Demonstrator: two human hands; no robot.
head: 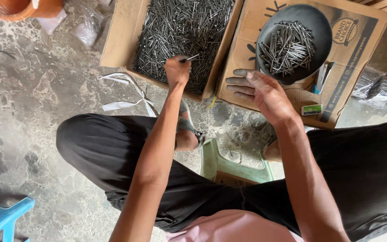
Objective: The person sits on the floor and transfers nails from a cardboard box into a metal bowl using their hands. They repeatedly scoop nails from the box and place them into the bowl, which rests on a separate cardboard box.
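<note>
Sorting nails by hand
Left hand [177, 70] pinches a nail [189, 58] over the box [117, 40]; right hand [258, 89], open, steadies the pan [321, 27]; points could prick.

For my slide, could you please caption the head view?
Left hand pinches nails over a nail-filled box; right hand rests beside a dark pan.

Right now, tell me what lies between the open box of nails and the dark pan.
In the head view, the box of nails and pan are separated by a cardboard flap and the cardboard sheet.
</note>
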